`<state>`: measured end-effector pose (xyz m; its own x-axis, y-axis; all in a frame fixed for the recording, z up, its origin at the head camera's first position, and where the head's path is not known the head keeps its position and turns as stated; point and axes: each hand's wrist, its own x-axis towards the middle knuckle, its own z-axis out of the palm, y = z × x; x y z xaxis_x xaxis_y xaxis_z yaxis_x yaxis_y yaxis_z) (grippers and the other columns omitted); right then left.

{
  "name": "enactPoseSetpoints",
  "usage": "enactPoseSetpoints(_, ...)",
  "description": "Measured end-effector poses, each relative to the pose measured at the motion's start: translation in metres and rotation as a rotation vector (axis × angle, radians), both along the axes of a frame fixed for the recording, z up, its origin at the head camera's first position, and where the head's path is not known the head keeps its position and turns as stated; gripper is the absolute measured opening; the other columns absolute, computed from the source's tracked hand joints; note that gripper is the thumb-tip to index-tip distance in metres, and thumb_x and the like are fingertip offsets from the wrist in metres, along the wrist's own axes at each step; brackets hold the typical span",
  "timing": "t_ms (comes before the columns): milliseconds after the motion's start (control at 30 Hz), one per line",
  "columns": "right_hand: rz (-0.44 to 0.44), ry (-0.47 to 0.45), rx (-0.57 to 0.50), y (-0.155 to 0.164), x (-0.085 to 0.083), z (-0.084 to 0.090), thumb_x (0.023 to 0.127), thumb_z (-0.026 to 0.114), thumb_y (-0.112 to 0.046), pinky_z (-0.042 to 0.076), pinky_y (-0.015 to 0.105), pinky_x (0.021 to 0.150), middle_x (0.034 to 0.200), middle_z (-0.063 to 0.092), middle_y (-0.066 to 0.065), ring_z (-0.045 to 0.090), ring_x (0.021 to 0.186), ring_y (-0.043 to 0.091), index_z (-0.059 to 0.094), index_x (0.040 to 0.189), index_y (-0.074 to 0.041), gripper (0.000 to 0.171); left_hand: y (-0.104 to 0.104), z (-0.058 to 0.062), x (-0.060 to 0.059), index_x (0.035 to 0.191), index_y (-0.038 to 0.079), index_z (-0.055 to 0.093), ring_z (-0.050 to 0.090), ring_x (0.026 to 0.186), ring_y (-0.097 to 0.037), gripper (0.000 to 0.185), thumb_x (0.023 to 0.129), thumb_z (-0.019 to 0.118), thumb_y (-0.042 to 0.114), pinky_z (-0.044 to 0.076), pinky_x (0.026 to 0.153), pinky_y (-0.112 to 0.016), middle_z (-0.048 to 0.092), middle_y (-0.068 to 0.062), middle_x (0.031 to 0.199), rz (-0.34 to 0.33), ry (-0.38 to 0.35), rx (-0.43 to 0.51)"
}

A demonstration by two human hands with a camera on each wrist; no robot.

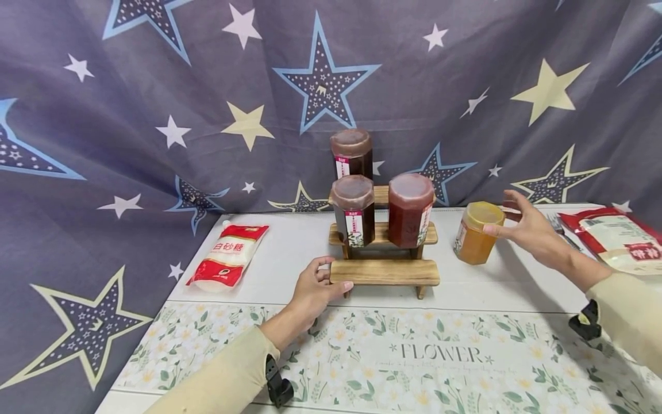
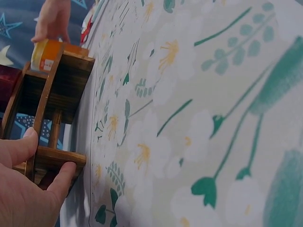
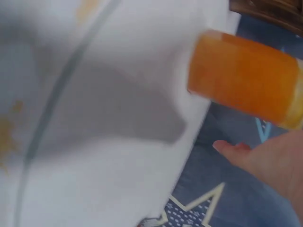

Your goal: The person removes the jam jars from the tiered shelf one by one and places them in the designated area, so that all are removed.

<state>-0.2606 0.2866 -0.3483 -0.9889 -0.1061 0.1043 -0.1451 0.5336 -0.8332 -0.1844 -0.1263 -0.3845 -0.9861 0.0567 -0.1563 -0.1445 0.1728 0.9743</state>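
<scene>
A three-step wooden rack (image 1: 385, 272) stands near the back. My left hand (image 1: 315, 290) grips the left end of its lowest step, thumb in front and fingers behind. That step is bare. Two jars share the middle step: a dark jar (image 1: 354, 215) at left and a red jar (image 1: 411, 213) at right. Another dark jar (image 1: 352, 152) is on the top step. Right of the rack, my right hand (image 1: 538, 236) holds a honey-coloured jar (image 1: 477, 244) near its yellow lid; the right wrist view shows this jar (image 3: 244, 75) blurred, and I cannot tell whether its base touches the table.
A red-and-white bag of white sugar (image 1: 229, 257) lies at left. Another red-and-white bag (image 1: 618, 236) is at far right, beside a partly hidden dark metal object (image 1: 561, 225). A starry curtain (image 1: 289, 161) hangs behind. A floral cloth (image 1: 388, 351) covers the front.
</scene>
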Motion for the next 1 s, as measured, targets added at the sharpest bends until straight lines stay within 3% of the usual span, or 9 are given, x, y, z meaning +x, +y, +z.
enactPoseSetpoints(267, 0.013, -0.004, -0.036, 0.002, -0.005, 0.037, 0.088, 0.073, -0.023, 0.027, 0.066, 0.104, 0.153, 0.017, 0.030, 0.024, 0.137, 0.049, -0.003, 0.154, -0.009, 0.102, 0.000, 0.002, 0.002, 0.142, 0.008, 0.039, 0.061, 0.088, -0.016, 0.072, 0.081, 0.078, 0.011, 0.053, 0.075, -0.031, 0.061, -0.014, 0.119, -0.007, 0.013, -0.002)
enactPoseSetpoints(567, 0.018, 0.116, -0.067, -0.021, -0.007, 0.097, 0.090, 0.070, -0.025, 0.023, 0.060, 0.110, 0.160, 0.015, 0.012, 0.023, 0.142, 0.036, 0.009, 0.154, -0.036, 0.089, 0.001, 0.002, 0.000, 0.140, 0.008, 0.042, 0.061, 0.089, -0.018, 0.071, 0.081, 0.079, 0.012, 0.053, 0.076, -0.030, 0.062, -0.014, 0.118, 0.006, 0.006, -0.015)
enactPoseSetpoints(700, 0.051, 0.135, -0.089, -0.034, -0.008, 0.113, 0.090, 0.069, -0.025, 0.021, 0.061, 0.110, 0.160, 0.017, 0.007, 0.022, 0.144, 0.032, 0.011, 0.154, -0.037, 0.087, 0.001, 0.002, 0.000, 0.140, 0.008, 0.041, 0.061, 0.088, -0.018, 0.071, 0.080, 0.079, 0.011, 0.053, 0.076, -0.031, 0.062, -0.015, 0.117, 0.007, 0.009, -0.013)
enactPoseSetpoints(1000, 0.127, 0.150, -0.136, -0.071, -0.008, 0.132, 0.088, 0.071, -0.023, 0.023, 0.059, 0.111, 0.158, 0.022, 0.009, 0.025, 0.142, 0.031, 0.015, 0.155, -0.031, 0.087, 0.000, 0.002, 0.000, 0.142, 0.008, 0.039, 0.061, 0.086, -0.017, 0.073, 0.081, 0.079, 0.010, 0.054, 0.077, -0.033, 0.061, -0.014, 0.118, 0.001, 0.009, -0.002)
